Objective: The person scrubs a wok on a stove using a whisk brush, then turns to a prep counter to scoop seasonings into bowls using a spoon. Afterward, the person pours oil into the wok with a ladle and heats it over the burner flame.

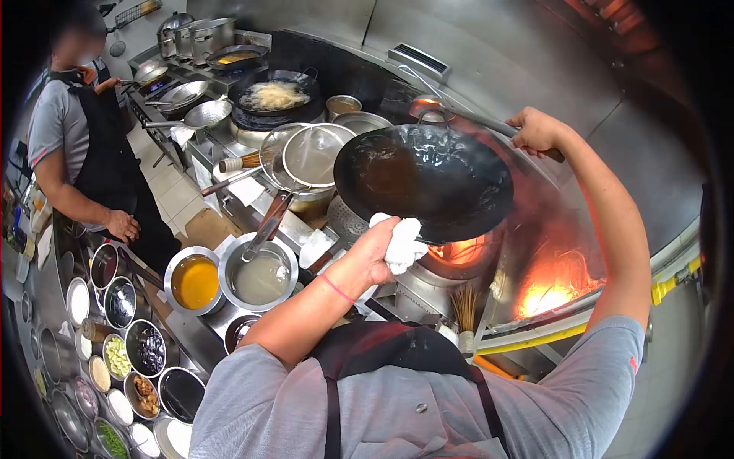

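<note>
A black wok (459, 180), tilted and wet inside with some brown liquid, is over a glowing burner (459, 251). My left hand (375, 252) is closed around a folded white cloth (405, 243) at the wok's near rim. Up at the right, my right hand (537, 131) grips the long handle of a ladle (482, 120). Its rounded metal end lies beyond the wok's far rim.
Flames (554, 287) burn right of the wok. A bamboo brush (464, 310) stands near my apron. Strainers (317, 155), a pot of yellow liquid (195, 281) and a pot of cloudy liquid (260, 279) are left. Another person (88, 145) stands beyond several ingredient containers.
</note>
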Motion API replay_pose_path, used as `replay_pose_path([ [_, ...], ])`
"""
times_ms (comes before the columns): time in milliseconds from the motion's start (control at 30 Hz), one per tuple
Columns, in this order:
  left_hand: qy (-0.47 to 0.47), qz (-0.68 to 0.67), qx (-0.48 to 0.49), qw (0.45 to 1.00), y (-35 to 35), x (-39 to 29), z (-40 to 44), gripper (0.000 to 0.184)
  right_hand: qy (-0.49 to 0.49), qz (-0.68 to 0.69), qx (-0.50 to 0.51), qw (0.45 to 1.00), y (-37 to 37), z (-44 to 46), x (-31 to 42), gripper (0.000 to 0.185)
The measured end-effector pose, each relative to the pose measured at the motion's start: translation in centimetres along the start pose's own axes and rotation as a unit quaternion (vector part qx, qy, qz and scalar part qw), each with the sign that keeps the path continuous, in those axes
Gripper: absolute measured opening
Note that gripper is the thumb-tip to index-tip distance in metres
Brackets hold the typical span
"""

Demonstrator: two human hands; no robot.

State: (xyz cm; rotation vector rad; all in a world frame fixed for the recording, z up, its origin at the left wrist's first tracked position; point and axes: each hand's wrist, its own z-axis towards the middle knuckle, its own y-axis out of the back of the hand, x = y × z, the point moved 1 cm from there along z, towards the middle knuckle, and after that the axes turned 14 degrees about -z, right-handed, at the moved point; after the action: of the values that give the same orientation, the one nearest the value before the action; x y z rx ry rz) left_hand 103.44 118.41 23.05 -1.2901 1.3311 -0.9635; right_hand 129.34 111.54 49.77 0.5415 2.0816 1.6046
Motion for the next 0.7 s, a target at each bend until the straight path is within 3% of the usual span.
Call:
replay_pose_path([
  [100,-0.013,-0.016,-0.001,1.0,0.2,-1.3,-0.7,0.027,-0.007,-0.022,-0.02,1.0,0.4,1.8,2.4,0.055],
  [167,-0.025,-0.027,-0.006,0.999,0.5,-2.0,-1.4,0.027,0.008,-0.014,0.012,1.0,0.7,3.1,3.8,0.064],
  [367,-0.017,-0.05,-0.005,0.999,1.6,-4.0,-3.0,0.026,0.023,-0.049,0.032,0.998,2.3,4.4,8.4,0.058],
  [700,-0.021,-0.084,0.021,0.996,1.1,-6.0,-4.8,0.024,0.022,-0.12,0.027,0.992,4.0,5.9,13.2,0.063],
])
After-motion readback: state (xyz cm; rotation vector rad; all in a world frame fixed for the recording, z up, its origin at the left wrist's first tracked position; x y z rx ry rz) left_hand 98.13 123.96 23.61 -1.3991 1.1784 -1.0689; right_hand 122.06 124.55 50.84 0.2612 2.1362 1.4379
